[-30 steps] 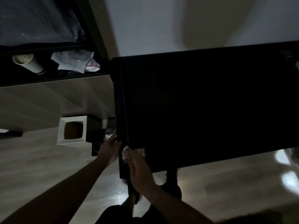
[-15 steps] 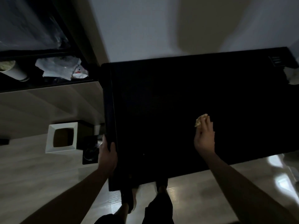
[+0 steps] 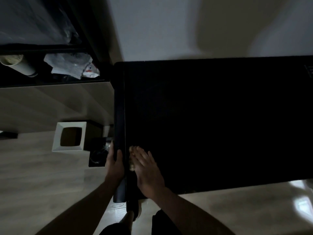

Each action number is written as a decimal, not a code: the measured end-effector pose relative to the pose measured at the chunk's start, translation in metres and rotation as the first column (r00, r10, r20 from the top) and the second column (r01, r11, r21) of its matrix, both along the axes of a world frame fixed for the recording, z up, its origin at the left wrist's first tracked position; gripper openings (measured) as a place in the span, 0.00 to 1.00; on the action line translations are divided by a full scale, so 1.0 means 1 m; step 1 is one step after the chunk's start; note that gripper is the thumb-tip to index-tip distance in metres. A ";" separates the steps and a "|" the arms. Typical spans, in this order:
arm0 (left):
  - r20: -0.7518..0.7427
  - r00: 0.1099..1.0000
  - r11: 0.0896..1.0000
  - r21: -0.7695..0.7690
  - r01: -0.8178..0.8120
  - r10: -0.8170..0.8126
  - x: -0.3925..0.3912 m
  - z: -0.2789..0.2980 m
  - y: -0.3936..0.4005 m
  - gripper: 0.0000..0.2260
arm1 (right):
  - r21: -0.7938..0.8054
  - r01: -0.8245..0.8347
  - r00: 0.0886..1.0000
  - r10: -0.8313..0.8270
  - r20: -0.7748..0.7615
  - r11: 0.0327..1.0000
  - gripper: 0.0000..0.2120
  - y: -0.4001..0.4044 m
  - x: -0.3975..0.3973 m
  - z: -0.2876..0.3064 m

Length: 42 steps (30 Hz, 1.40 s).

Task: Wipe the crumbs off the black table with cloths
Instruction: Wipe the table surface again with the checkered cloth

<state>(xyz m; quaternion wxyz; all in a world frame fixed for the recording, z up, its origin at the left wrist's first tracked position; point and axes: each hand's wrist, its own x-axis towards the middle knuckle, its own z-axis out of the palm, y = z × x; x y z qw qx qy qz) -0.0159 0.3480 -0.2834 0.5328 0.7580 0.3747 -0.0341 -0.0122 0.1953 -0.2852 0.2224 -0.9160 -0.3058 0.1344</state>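
Note:
The black table [image 3: 211, 124] fills the middle and right of the dim view. My right hand [image 3: 147, 170] lies flat on its near left corner, fingers straight, pressing a light yellowish cloth [image 3: 133, 150] that shows under the fingertips and beside the palm. My left hand [image 3: 114, 164] grips the table's rounded left edge, thumb on top. No crumbs can be made out on the dark surface.
A white square bin [image 3: 69, 137] and a small black box [image 3: 97, 154] stand on the pale floor left of the table. A dark shelf at upper left holds a cup [image 3: 18, 65] and crumpled plastic [image 3: 72, 67]. My feet show below the table's near edge.
My right hand swept the cloth from the table's middle right back to the near left corner. My left hand stays on the left edge. The camera shifted slightly.

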 end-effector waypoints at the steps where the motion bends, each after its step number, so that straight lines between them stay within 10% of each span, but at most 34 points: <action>1: 0.000 1.000 1.000 0.014 -0.008 0.008 0.000 0.001 0.000 0.22 | 0.052 -0.023 0.999 0.025 -0.022 0.998 0.35 -0.003 0.005 0.001; 6: -0.051 0.997 0.984 0.168 0.061 -0.053 0.002 -0.008 0.003 0.26 | 0.475 0.494 0.869 -0.424 -0.255 0.728 0.20 -0.079 0.061 0.011; 10: -0.115 0.992 0.943 0.319 0.090 -0.056 0.021 -0.006 -0.002 0.23 | 0.226 0.718 0.686 -0.724 -0.071 0.658 0.23 -0.186 0.145 0.029; 18: -0.109 0.990 0.892 0.433 0.130 -0.091 0.024 -0.004 -0.007 0.24 | -0.246 0.655 0.740 -0.672 0.019 0.714 0.27 -0.212 0.207 0.004; 25: -0.139 0.987 0.876 0.462 0.137 -0.081 0.026 -0.003 -0.010 0.25 | -0.093 0.224 0.969 -0.211 0.131 0.970 0.27 -0.029 0.153 -0.016; 31: -0.184 0.979 0.872 0.463 0.162 -0.084 0.028 -0.005 -0.008 0.24 | 0.165 -0.097 0.990 0.112 -0.081 0.981 0.26 0.064 0.128 0.010; 36: -0.167 0.981 0.869 0.466 0.164 -0.096 0.026 0.000 -0.009 0.25 | 0.468 0.328 0.932 -0.199 -0.303 0.820 0.22 0.017 0.173 0.022; 42: -0.145 0.985 0.879 0.454 0.145 -0.088 0.028 0.005 -0.010 0.27 | 0.141 0.603 0.793 -0.609 0.005 0.785 0.22 -0.119 0.305 0.022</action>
